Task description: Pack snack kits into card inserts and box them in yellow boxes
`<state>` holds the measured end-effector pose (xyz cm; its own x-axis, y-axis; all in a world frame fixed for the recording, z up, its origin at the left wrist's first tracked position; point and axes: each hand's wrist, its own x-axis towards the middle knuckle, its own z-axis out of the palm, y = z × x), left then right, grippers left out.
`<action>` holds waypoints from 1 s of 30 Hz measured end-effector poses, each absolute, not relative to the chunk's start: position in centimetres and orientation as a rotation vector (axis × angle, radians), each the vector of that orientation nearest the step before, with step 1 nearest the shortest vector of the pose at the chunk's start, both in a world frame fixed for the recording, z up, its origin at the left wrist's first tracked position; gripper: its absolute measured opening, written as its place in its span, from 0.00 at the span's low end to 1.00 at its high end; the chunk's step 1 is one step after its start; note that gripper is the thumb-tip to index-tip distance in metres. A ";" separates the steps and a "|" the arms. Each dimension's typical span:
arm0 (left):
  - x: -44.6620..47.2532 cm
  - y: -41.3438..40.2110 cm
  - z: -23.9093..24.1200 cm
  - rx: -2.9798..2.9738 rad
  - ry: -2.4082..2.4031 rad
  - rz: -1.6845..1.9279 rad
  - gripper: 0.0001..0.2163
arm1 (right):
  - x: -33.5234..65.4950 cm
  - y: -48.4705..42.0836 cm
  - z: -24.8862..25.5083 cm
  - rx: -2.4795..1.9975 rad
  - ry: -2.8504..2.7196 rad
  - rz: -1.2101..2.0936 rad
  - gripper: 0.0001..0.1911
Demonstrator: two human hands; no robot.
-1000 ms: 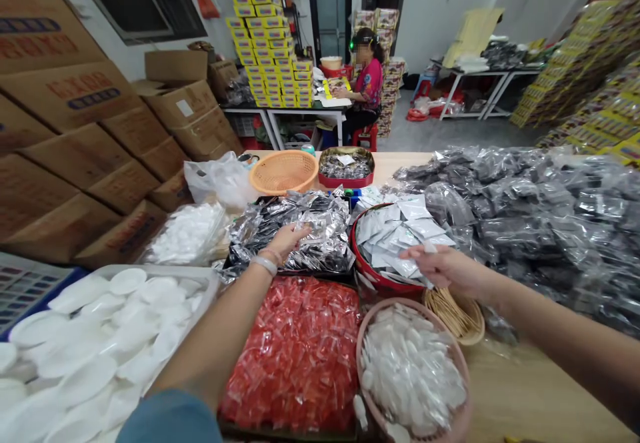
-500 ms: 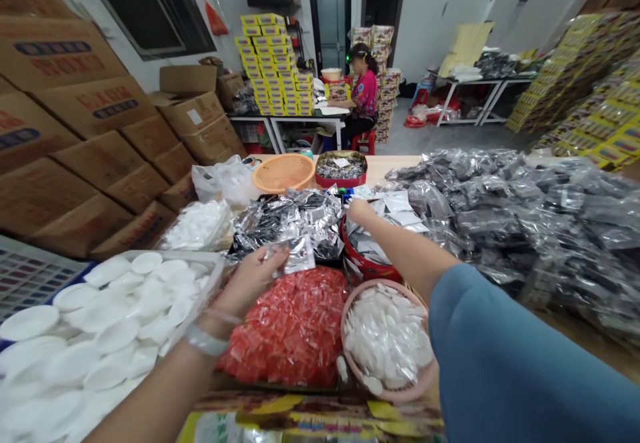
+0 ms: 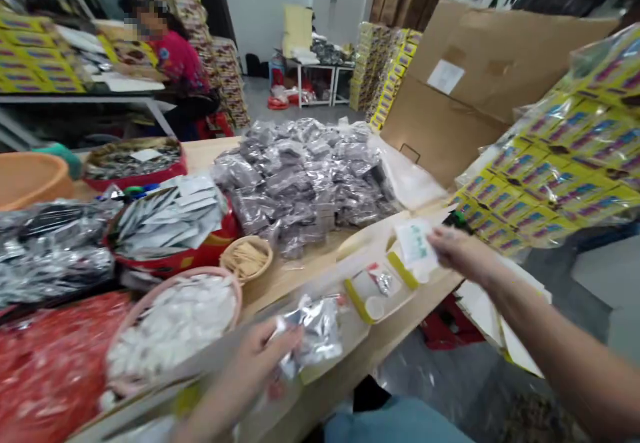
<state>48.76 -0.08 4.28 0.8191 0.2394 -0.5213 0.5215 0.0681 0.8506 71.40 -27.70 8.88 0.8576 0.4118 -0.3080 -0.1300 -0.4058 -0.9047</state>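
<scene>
My left hand (image 3: pixel 260 363), blurred by motion, is closed on silver foil packets (image 3: pixel 320 329) above a row of open boxes along the table's front edge. My right hand (image 3: pixel 457 251) pinches a white packet with green print (image 3: pixel 415 246) over the far end of that row. Between my hands, an open box with yellow edges (image 3: pixel 356 299) contains a small white cup (image 3: pixel 374 307) and a shiny silver packet (image 3: pixel 384 283). What lies under my left hand is partly hidden.
Wooden sticks fill a small basket (image 3: pixel 269 256); white pieces fill a pink basket (image 3: pixel 235 281). Flat silvery sachets stand in a red container (image 3: pixel 170 263). Bagged dark items (image 3: pixel 305 183) are heaped behind. Yellow boxes (image 3: pixel 530 196) rise at right; a person in pink (image 3: pixel 183 63) sits at back left.
The view has swung right. My left hand has moved from the red packets to the open boxes, still with silver packets. My right hand has left the sachet container with a white packet.
</scene>
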 end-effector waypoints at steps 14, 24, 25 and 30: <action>76.3 -28.0 -4.1 1.403 0.689 -0.335 0.20 | 82.4 -45.0 -1.2 -2.856 -0.376 0.410 0.18; 56.5 -17.4 -6.4 1.744 0.739 -0.132 0.16 | 84.3 -38.9 -8.2 -3.037 -0.704 0.563 0.18; 53.4 -16.7 -6.9 1.800 0.826 -0.109 0.16 | 83.2 -38.8 -8.8 -3.056 -0.769 0.491 0.18; 46.4 -16.2 -8.8 1.933 0.881 -0.114 0.15 | 78.4 -39.1 -11.4 -3.144 -0.936 0.413 0.17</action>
